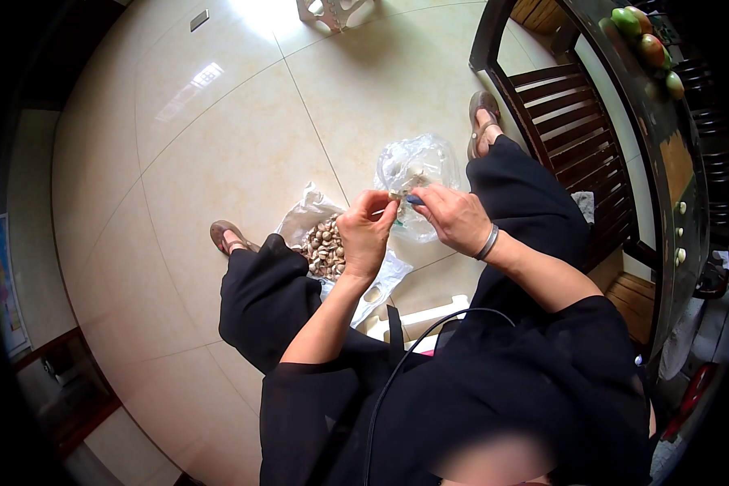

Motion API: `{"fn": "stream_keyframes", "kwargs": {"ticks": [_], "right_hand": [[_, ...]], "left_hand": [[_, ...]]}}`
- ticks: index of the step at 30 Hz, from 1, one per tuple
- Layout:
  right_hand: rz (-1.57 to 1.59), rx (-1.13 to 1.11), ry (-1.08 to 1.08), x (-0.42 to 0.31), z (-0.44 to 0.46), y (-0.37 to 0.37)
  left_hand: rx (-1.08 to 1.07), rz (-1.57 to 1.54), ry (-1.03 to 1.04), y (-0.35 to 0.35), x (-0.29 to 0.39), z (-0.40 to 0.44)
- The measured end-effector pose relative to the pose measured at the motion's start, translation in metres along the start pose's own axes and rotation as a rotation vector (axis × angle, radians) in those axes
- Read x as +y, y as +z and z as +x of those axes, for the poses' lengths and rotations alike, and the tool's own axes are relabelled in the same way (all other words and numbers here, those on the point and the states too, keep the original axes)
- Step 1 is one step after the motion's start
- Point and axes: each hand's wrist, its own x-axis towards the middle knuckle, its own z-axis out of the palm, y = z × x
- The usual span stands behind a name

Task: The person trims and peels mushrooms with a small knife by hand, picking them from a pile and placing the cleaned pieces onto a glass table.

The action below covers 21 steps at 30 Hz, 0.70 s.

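Note:
Between thumb and fingers, my left hand (368, 231) pinches a small pale piece (394, 195), which looks like a shell. My right hand (454, 217) is closed on a small tool with a blue handle (414, 199), its tip meeting the piece. Below and left of my left hand, many brown and cream shells (324, 247) lie in a white plastic bag (301, 212) on the floor. Beneath both hands stands a clear plastic bag (421, 154) with some pale bits inside; its contents are hard to make out.
A dark slatted wooden chair (563, 109) is at the right, beside a dark table (664, 146) with several red and green fruits (650, 50). The leg of a stool (332, 12) shows at the top. A black cable (381, 389) crosses my lap.

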Motion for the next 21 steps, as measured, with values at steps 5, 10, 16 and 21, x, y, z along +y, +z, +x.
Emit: {"fn": "stream_keyframes", "kwargs": {"ticks": [5,10,16,21], "right_hand": [[-0.001,-0.011,0.002,-0.0002,-0.0003,0.0006],[-0.003,-0.027,0.013,-0.0008,-0.0019,0.0019],[-0.010,-0.013,0.043,-0.0013,-0.0033,0.0048],[-0.027,-0.003,0.044,0.0003,-0.0047,0.0069]], "left_hand": [[0.017,0.063,0.096,0.0009,-0.0046,0.0004],[0.024,0.208,0.231,0.0010,-0.0067,0.0000],[0.054,0.170,0.209,0.0034,-0.0079,-0.0008],[0.034,0.173,0.213,0.0025,-0.0054,-0.0006]]}}
